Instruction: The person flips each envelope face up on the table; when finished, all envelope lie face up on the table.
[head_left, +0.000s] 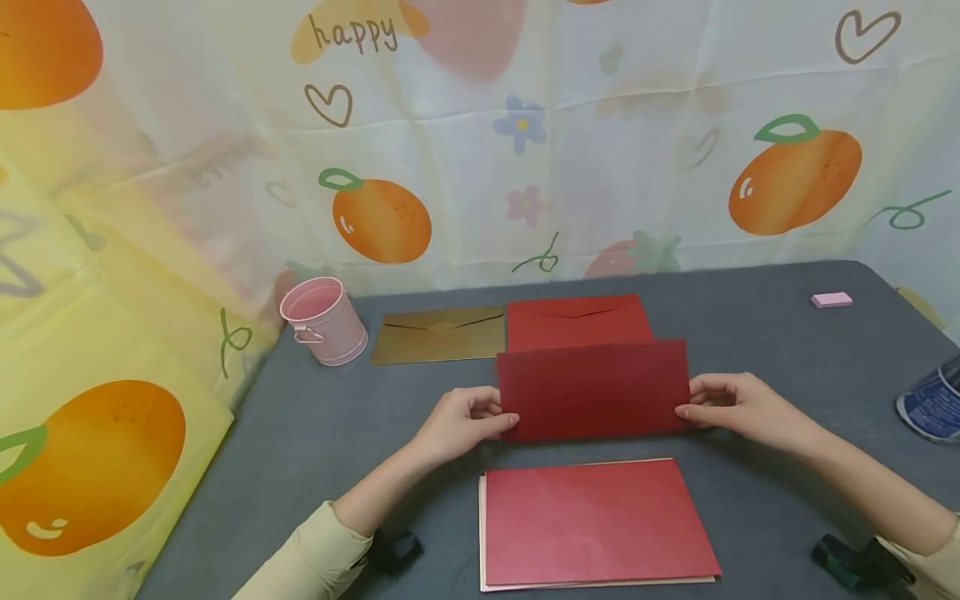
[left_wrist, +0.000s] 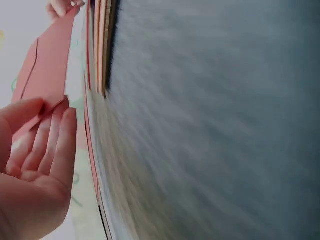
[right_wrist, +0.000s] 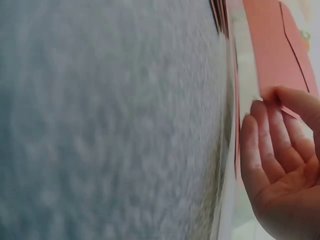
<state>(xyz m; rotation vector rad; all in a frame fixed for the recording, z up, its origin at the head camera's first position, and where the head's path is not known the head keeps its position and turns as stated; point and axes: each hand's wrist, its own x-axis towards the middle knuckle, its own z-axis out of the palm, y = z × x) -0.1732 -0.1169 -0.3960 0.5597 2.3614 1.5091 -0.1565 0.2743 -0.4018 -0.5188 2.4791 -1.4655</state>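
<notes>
You hold the dark red envelope (head_left: 592, 390) above the table (head_left: 750, 333), your left hand (head_left: 461, 421) and right hand (head_left: 738, 404) pinching its ends; nothing looks inserted yet, and the red sheets (head_left: 596, 523) lie untouched just in front.

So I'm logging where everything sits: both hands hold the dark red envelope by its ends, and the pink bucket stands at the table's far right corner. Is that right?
Not quite. The pink bucket stands at the far left of the table, beside the gold envelope, as the head view shows. The rest holds: the left hand and right hand pinch the dark red envelope by its ends.
</notes>
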